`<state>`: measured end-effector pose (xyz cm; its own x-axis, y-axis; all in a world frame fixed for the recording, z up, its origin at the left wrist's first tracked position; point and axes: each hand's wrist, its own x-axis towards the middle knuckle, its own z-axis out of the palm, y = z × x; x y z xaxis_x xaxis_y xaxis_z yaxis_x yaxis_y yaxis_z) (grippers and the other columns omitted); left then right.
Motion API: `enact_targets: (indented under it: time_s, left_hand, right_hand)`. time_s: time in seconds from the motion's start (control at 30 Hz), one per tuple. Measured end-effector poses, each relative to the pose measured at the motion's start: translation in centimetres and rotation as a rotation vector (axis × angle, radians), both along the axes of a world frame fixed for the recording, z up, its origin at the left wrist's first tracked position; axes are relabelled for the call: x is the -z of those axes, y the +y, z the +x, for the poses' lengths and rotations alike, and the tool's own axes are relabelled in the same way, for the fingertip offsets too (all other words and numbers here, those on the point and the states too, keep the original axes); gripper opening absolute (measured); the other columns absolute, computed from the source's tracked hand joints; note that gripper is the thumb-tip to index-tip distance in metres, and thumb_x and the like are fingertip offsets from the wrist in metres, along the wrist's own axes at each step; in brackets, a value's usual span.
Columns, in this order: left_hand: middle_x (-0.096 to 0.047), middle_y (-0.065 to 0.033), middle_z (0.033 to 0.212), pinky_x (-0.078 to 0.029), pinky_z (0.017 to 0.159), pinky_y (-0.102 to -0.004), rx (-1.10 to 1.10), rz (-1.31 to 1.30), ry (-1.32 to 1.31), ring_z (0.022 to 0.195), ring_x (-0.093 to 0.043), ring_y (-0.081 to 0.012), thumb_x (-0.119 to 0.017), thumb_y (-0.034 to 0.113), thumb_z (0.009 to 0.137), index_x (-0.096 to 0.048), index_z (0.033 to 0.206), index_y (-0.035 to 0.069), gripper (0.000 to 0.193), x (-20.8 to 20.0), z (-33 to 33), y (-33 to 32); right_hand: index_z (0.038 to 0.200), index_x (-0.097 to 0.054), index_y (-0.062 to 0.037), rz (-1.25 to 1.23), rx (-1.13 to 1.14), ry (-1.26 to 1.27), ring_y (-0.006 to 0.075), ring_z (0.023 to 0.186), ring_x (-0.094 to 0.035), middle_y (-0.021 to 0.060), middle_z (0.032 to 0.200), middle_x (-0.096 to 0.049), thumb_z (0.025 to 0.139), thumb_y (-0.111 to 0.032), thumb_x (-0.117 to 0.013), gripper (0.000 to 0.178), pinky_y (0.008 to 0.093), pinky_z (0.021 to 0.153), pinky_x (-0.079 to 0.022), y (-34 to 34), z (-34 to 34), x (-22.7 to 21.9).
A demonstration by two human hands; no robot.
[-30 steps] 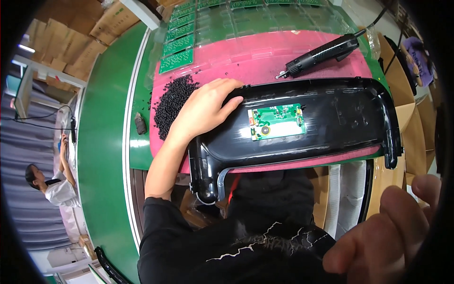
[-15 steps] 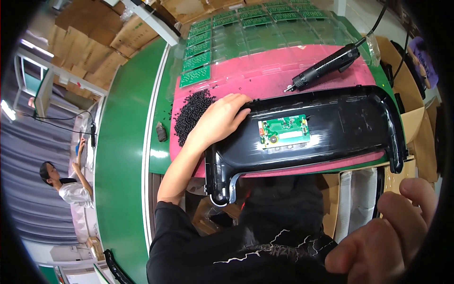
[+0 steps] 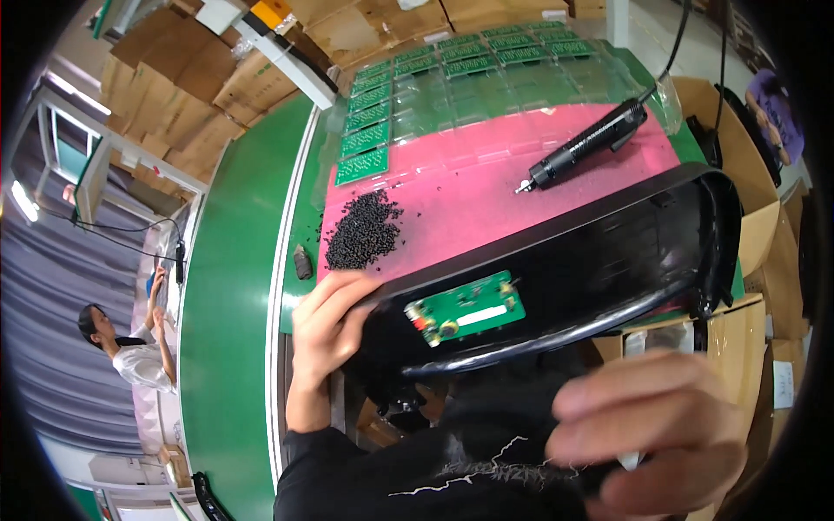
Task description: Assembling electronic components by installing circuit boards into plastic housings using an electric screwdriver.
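A long black plastic housing (image 3: 599,252) slants across the near part of the work table, its right end higher in the picture. Onto its inner face is set a green circuit board (image 3: 476,306) with a white strip. My left hand (image 3: 330,326) is closed round the housing's left end, thumb on the inner face. My right hand (image 3: 651,430) hovers in front of my body, below the housing's right half and apart from it. Motion blurs its fingers, which look curled; nothing can be made out in them.
Small black screws (image 3: 363,233) lie heaped on the pink mat (image 3: 469,217). A black electric screwdriver (image 3: 586,148) rests behind the housing, its cable running up. Beyond it are clear trays with green boards (image 3: 363,165). Cardboard boxes (image 3: 738,347) stand at right. Another person (image 3: 130,347) works far left.
My left hand has drawn the housing's left end toward me, so the housing and board now slant. My right hand has moved left and blurs.
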<state>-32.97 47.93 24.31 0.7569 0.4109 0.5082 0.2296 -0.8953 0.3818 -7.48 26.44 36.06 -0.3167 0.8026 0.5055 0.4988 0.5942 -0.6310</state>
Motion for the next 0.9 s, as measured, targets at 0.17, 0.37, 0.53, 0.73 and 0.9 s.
enact_targets:
  time_s: [0.17,0.37,0.53,0.73,0.9]
  left_hand:
    - [-0.066,-0.0135,0.097,-0.051,0.074,-0.0299,-0.507,0.098,-0.274,0.083,-0.063,-0.0210,-0.062,-0.007,0.079,-0.066,0.100,-0.004,0.021,0.6,-9.4,-1.0]
    - [-0.068,-0.0106,0.097,-0.054,0.078,-0.0307,-0.692,-0.743,-1.039,0.083,-0.067,-0.0208,-0.056,0.012,0.093,-0.062,0.111,-0.002,0.023,2.0,-14.1,-0.1]
    - [-0.069,-0.0113,0.095,-0.058,0.078,-0.0387,-0.653,-1.075,-1.312,0.086,-0.069,-0.0248,-0.058,0.011,0.081,-0.062,0.098,0.001,0.020,0.7,-14.7,0.2]
    - [-0.069,-0.0074,0.096,-0.057,0.074,-0.0409,-0.571,-1.166,-1.352,0.081,-0.067,-0.0233,-0.059,0.020,0.089,-0.061,0.100,0.007,0.018,5.1,-21.5,4.0]
    - [-0.057,-0.0161,0.126,-0.056,0.085,-0.0437,-0.686,-0.984,-1.410,0.104,-0.061,-0.0280,-0.059,0.035,0.094,-0.050,0.124,0.003,0.045,7.7,-25.0,7.2]
  right_hand:
    - [0.107,-0.036,-0.0157,-0.286,-0.084,0.953,0.0250,0.072,-0.065,0.0110,0.073,-0.067,0.099,-0.032,-0.044,0.020,0.0480,0.069,-0.049,-1.9,-3.5,1.4]
    - [0.106,-0.039,-0.0195,-0.287,-0.195,1.050,0.0232,0.069,-0.066,0.0063,0.076,-0.069,0.100,-0.030,-0.039,0.012,0.0478,0.069,-0.049,-2.3,-2.6,2.6]
    - [0.107,-0.045,-0.0246,-0.101,-0.669,1.135,0.0232,0.077,-0.070,0.0068,0.078,-0.069,0.100,-0.025,-0.038,0.010,0.0492,0.072,-0.050,1.1,-1.1,4.3]
    - [0.110,-0.046,-0.0241,-0.107,-0.608,1.088,0.0209,0.073,-0.066,0.0052,0.079,-0.069,0.100,-0.023,-0.040,0.011,0.0439,0.075,-0.048,1.6,-0.6,4.6]
    - [0.110,-0.047,-0.0217,-0.161,-0.410,1.222,0.0184,0.057,-0.061,0.0048,0.073,-0.067,0.099,-0.019,-0.045,0.012,0.0388,0.071,-0.046,1.2,-0.6,4.9]
